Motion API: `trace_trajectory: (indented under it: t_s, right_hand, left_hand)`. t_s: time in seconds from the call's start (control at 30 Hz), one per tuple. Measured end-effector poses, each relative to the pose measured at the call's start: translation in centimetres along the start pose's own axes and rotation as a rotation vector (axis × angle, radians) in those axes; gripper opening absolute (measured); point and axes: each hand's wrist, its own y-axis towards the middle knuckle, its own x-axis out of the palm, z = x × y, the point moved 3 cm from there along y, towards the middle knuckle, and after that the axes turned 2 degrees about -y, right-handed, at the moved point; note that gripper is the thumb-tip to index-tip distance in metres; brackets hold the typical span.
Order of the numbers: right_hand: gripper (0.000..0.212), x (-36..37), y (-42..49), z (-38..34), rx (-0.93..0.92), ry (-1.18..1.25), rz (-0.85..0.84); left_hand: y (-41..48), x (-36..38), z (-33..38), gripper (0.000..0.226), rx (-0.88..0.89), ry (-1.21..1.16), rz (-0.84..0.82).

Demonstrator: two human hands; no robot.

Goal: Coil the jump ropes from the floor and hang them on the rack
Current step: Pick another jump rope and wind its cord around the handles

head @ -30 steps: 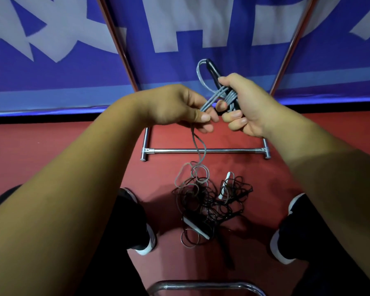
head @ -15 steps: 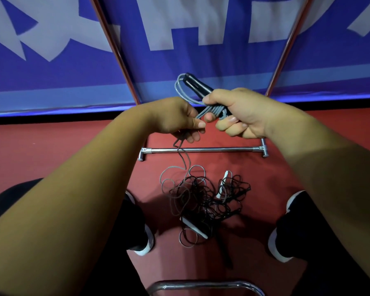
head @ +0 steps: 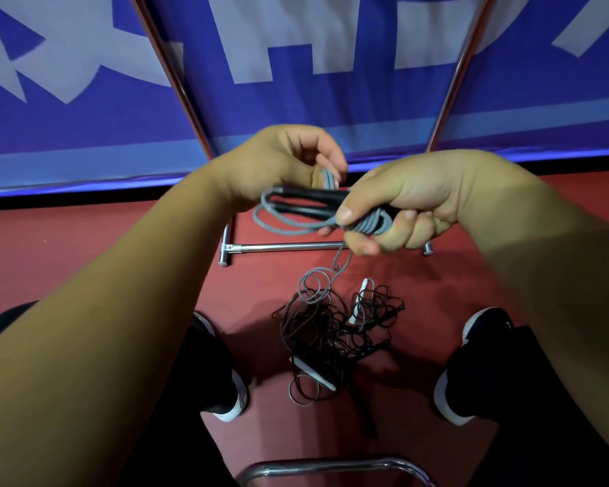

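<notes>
In the right hand (head: 412, 202), the grip is a closed fist around a bundle of the grey jump rope (head: 373, 223), several turns pressed together under the thumb. The black handles (head: 306, 200) stick out of the fist to the left, with a couple of slack grey loops hanging just below them. Just above the handles, the left hand (head: 278, 163) pinches another grey loop between thumb and fingers, close beside the fist.

From under the fist a grey tail drops to the floor (head: 85, 247) and ends in small loose loops at the near edge of the tangle of dark ropes (head: 327, 332), where white handles (head: 361, 300) show. Beyond it stands the rack (head: 285, 246); only its base bar and slanting uprights are in view, and nothing hangs on them.

I judge the task to be early. This one rope is mostly coiled, with a short length left to gather. It is not yet hung, and the tangle is untouched.
</notes>
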Motion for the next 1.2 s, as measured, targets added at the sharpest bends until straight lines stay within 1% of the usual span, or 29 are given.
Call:
trace_trajectory:
  t_s: [0.07,0.13,0.23,0.33,0.4,0.5,0.57,0.63,0.67,0.7,0.73,0.77,0.8,0.87,0.9,1.0,1.1,1.2]
  right_hand:
    - [0.033,-0.4,0.8,0.7,0.087,-0.047,0.024]
    - [0.02,-1.0,1.6,1.3,0.118,-0.03,0.074]
    - [0.016,-1.9,2.4,2.1,0.153,-0.066,0.186]
    - [0.016,-2.6,3.3,2.6,0.157,-0.075,0.295]
    - [0.012,-3.1,4.2,2.8,0.118,-0.063,0.41]
    - [0.009,-4.4,5.1,3.0,0.026,-0.117,0.657]
    - [0.013,-5.0,5.4,2.9,-0.012,-0.185,0.793]
    - [0.016,-5.1,5.5,2.6,-0.055,-0.184,0.889]
    - [0.017,-5.1,5.5,2.4,-0.087,-0.159,0.923]
    - [0.017,-5.1,5.6,2.2,-0.118,-0.122,0.947]
    - [0.016,-5.0,5.6,2.0,-0.148,-0.067,0.955]
    - [0.012,-5.0,5.7,1.8,-0.182,0.012,0.939]
    - [0.007,-5.0,5.8,1.6,-0.216,0.106,0.903]
    - [0.006,-5.1,5.7,1.4,-0.273,0.269,0.827]
    - [0.006,-5.2,5.7,1.3,-0.297,0.326,0.8]
    - [0.006,-5.1,5.1,1.0,-0.352,0.439,0.731]
    - [0.017,-5.0,4.3,0.8,-0.388,0.575,0.602]
    - [0.042,-5.3,3.6,0.6,-0.423,0.645,0.506]
  left_hand:
    - [0.6,0.3,0.4,0.031,0.011,0.034,-0.019]
    - [0.7,0.5,0.8,0.035,0.004,0.14,-0.02]
    - [0.7,1.1,1.5,0.038,0.005,0.335,-0.005]
    - [0.7,1.8,2.0,0.032,0.012,0.51,-0.021]
    - [0.8,1.9,2.1,0.031,-0.017,0.61,-0.025]
    - [0.9,1.6,2.2,0.037,-0.053,0.766,0.044]
    - [1.0,1.4,1.7,0.033,-0.116,0.828,0.101]
    - [1.1,1.4,1.0,0.017,-0.235,0.891,0.137]
    - [1.1,1.5,0.5,0.012,-0.304,0.876,0.132]
    - [1.0,1.7,-0.1,0.02,-0.381,0.838,0.115]
    - [1.0,1.8,-0.7,0.03,-0.453,0.769,0.091]
    - [1.0,1.9,-1.1,0.034,-0.497,0.677,0.081]
    - [0.9,1.9,-1.4,0.035,-0.504,0.577,0.095]
    - [0.9,1.6,-1.7,0.031,-0.45,0.385,0.157]
    - [0.9,1.3,-1.6,0.029,-0.399,0.339,0.187]
    - [0.9,-0.1,-1.1,0.024,-0.249,0.332,0.219]
    - [0.6,-1.1,-0.3,0.02,-0.143,0.261,0.209]
    - [0.3,-0.7,0.5,0.014,-0.044,0.096,0.157]
